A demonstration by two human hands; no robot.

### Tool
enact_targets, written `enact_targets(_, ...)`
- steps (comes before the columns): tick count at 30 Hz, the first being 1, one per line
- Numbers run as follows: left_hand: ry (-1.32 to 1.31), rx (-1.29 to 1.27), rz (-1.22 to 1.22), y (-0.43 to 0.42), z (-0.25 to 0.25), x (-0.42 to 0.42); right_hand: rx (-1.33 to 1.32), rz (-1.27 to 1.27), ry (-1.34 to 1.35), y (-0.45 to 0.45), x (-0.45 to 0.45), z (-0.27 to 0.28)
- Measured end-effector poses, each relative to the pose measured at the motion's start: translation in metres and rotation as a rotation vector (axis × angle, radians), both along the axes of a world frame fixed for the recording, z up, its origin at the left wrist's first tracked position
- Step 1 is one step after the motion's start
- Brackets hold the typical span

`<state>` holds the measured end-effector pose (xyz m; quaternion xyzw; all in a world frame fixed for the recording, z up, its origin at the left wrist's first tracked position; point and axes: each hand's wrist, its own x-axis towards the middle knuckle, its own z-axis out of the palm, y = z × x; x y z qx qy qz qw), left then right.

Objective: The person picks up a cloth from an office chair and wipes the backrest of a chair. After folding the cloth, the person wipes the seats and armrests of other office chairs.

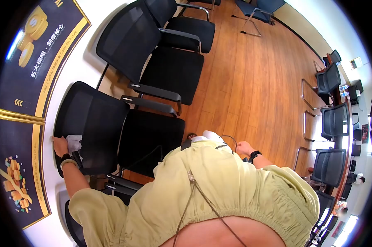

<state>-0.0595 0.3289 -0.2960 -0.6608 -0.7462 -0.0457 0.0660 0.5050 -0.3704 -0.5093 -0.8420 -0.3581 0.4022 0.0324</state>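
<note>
My left hand [61,146] is at the upper edge of the nearest black chair's backrest [93,123]. A white crumpled cloth [74,143] lies against the mesh under that hand, pinched at its thumb side. How far the fingers wrap round the chair's edge is hidden. A dark band and a light band circle the left wrist. My right hand [245,148] hangs beside my body over the wooden floor, its fingers curled with nothing visible in them. A black watch [255,154] sits on the right wrist.
More black armchairs [169,74] stand in a row along the white wall, which carries dark posters [37,53]. Wooden floor [235,82] stretches ahead. On the right, mesh chairs [335,119] line a long table. A blue-grey chair [260,10] stands at the far end.
</note>
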Motion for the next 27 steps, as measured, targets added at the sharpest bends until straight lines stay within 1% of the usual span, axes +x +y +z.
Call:
enact_targets(2, 0.034, 0.022, -0.017, -0.006, 0.004, 0.003, -0.008, 0.000, -0.006, 0.000, 0.005, -0.008)
enact_targets(5, 0.044, 0.028, 0.004, -0.019, 0.012, 0.015, -0.042, -0.150, 0.014, 0.003, 0.007, -0.011)
enact_targets(11, 0.029, 0.017, 0.059, -0.021, 0.009, 0.019, -0.010, -0.218, 0.040, 0.006, 0.006, -0.007)
enact_targets(14, 0.027, 0.016, 0.068, -0.022, 0.009, 0.021, -0.020, -0.148, 0.030, 0.008, 0.010, -0.009)
enact_targets(17, 0.019, 0.024, 0.066, -0.029, 0.013, 0.027, -0.059, -0.155, 0.026, 0.012, 0.011, -0.010)
enact_targets(20, 0.027, 0.032, 0.062, -0.035, 0.015, 0.032, -0.019, -0.222, 0.035, 0.012, 0.009, -0.009)
enact_targets(23, 0.027, 0.017, 0.048, -0.034, 0.014, 0.031, -0.051, -0.179, 0.016, 0.013, 0.009, -0.014)
enact_targets(27, 0.020, 0.006, 0.062, -0.034, 0.013, 0.032, -0.021, -0.199, 0.012, 0.010, 0.009, -0.021)
